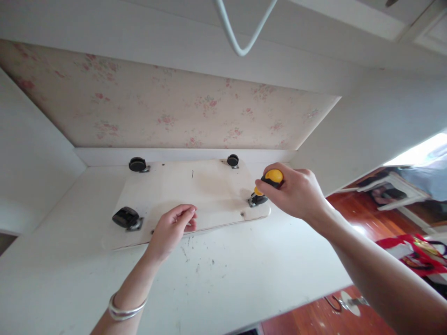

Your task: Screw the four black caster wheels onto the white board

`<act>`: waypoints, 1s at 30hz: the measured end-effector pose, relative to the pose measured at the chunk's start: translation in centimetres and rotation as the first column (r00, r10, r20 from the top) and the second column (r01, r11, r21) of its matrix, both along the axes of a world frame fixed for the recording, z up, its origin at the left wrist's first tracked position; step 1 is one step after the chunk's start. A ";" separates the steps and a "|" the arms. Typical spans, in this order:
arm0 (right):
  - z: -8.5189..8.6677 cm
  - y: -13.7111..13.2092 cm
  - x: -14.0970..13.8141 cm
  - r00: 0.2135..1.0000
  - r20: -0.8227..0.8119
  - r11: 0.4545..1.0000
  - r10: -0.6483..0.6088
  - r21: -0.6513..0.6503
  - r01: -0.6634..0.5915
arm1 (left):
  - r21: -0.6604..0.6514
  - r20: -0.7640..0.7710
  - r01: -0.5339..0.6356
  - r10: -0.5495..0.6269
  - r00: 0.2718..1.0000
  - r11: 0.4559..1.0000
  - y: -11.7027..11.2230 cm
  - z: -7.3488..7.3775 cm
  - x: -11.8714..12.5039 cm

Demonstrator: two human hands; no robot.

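Observation:
A white board [195, 195] lies flat on a white desk [223, 274], with black caster wheels at its corners: one at the near left [125, 217], one at the far left [138, 164], one at the far right [233, 160]. My right hand [296, 191] is closed round a yellow-and-black screwdriver [270, 179], held upright over the caster plate at the near right corner [257, 200]. My left hand [172, 228] rests on the board's near edge, fingers curled loosely and holding nothing. A silver bangle [124, 311] sits on my left wrist.
The desk stands in an alcove with floral wallpaper [167, 111] behind and white side walls. A white hanger hook [240, 28] hangs overhead. To the right the desk ends above a red wooden floor [349, 204] with a red bag [415, 251].

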State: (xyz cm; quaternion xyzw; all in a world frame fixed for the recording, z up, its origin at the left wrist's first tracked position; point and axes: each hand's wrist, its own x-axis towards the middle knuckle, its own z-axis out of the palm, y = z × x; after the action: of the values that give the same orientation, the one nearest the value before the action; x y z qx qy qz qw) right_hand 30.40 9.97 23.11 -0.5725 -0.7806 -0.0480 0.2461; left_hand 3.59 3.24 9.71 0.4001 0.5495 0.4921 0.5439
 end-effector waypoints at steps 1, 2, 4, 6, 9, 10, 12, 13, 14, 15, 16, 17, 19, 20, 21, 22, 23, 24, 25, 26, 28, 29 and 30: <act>0.0 0.0 0.0 1.000 0.003 1.000 -0.002 -0.008 0.002 | 0.001 -0.001 0.001 -0.001 1.000 1.000 0.0 0.0 0.0; 0.0 0.1 0.0 1.000 0.005 1.000 -0.005 -0.015 0.005 | 0.002 -0.003 0.000 0.000 1.000 1.000 0.0 0.0 0.0; 0.0 0.1 0.0 1.000 0.002 1.000 -0.010 -0.023 0.010 | 0.003 -0.007 -0.002 0.002 1.000 1.000 0.0 0.1 0.0; 0.0 0.1 0.0 1.000 -0.002 0.999 -0.007 -0.033 0.007 | 0.005 -0.008 -0.006 0.006 1.000 1.000 -0.1 0.2 0.1; 0.1 0.1 0.0 1.000 0.009 0.999 -0.005 -0.044 0.005 | 0.010 -0.007 -0.004 0.004 1.000 1.000 -0.1 0.2 0.1; 0.2 0.1 0.0 1.000 0.018 0.999 -0.008 -0.046 0.009 | 0.011 -0.008 -0.003 0.003 1.000 1.000 -0.1 0.2 0.0; 0.3 0.1 0.0 0.999 0.032 0.998 -0.018 -0.051 0.020 | 0.013 -0.008 -0.001 0.001 1.000 1.000 -0.1 0.1 0.0; 0.3 0.1 -0.1 0.999 0.035 0.998 -0.023 -0.055 0.025 | 0.013 -0.009 -0.002 0.003 1.000 1.000 0.0 0.1 0.0; 0.3 0.0 -0.1 0.999 0.036 0.998 -0.025 -0.061 0.027 | 0.013 -0.009 -0.003 0.003 1.000 1.000 0.0 0.1 0.0; 0.3 0.0 -0.1 0.999 0.036 0.997 -0.027 -0.066 0.030 | 0.013 -0.009 -0.003 0.004 1.000 1.000 0.0 0.1 0.0; 0.3 -0.1 -0.1 0.999 0.037 0.997 -0.029 -0.069 0.031 | 0.011 -0.008 -0.003 0.003 1.000 1.000 0.0 0.1 0.0; 0.3 -0.2 -0.1 0.999 0.037 0.997 -0.031 -0.071 0.034 | 0.009 -0.007 -0.002 0.002 1.000 1.000 -0.1 0.2 0.0; 0.4 -0.4 -0.1 0.999 0.034 0.997 -0.036 -0.074 0.039 | 0.005 -0.006 0.002 -0.002 1.000 1.000 -0.1 0.3 0.0; 0.4 -0.4 -0.1 0.999 0.033 0.996 -0.037 -0.080 0.040 | 0.005 -0.006 0.003 -0.003 1.000 1.000 -0.2 0.3 0.0; 0.5 -0.4 -0.1 0.999 0.035 0.995 -0.037 -0.091 0.040 | 0.005 -0.007 0.004 -0.004 1.000 1.000 -0.2 0.4 0.0; 0.5 -0.3 -0.1 0.998 0.044 0.993 -0.034 -0.107 0.039 | 0.006 -0.009 0.006 -0.006 1.000 1.000 -0.2 0.4 -0.1; 0.6 -0.2 -0.1 0.998 0.060 0.991 -0.031 -0.125 0.039 | 0.009 -0.012 0.009 -0.009 1.000 1.000 -0.3 0.4 -0.1; 0.7 -0.1 0.0 0.996 0.080 0.989 -0.025 -0.143 0.036 | 0.012 -0.014 0.012 -0.012 1.000 1.000 -0.2 0.3 -0.1; 0.9 0.1 0.1 0.995 0.099 0.988 -0.015 -0.154 0.030 | 0.015 -0.016 0.015 -0.015 1.000 1.000 -0.2 0.3 -0.1; 1.0 0.3 0.1 0.993 0.116 0.987 -0.002 -0.158 0.020 | 0.018 -0.018 0.017 -0.017 1.000 1.000 -0.1 0.2 -0.1; 1.3 0.5 0.3 0.988 0.151 0.989 0.035 -0.150 -0.012 | 0.024 -0.019 0.018 -0.018 1.000 1.000 -0.1 0.1 -0.1; 1.5 0.6 0.5 0.982 0.178 0.988 0.055 -0.150 -0.028 | 0.025 -0.019 0.017 -0.017 1.000 1.000 0.0 0.0 -0.1; 1.8 0.6 0.6 0.974 0.216 0.987 0.070 -0.154 -0.037 | 0.023 -0.019 0.017 -0.017 1.000 1.000 0.0 -0.1 -0.1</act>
State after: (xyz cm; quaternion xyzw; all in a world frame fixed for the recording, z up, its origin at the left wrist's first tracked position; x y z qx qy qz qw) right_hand 30.96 10.53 24.95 -0.5592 -0.8196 -0.0460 0.1158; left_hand 3.52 3.23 9.65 0.4155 0.5455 0.4900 0.5382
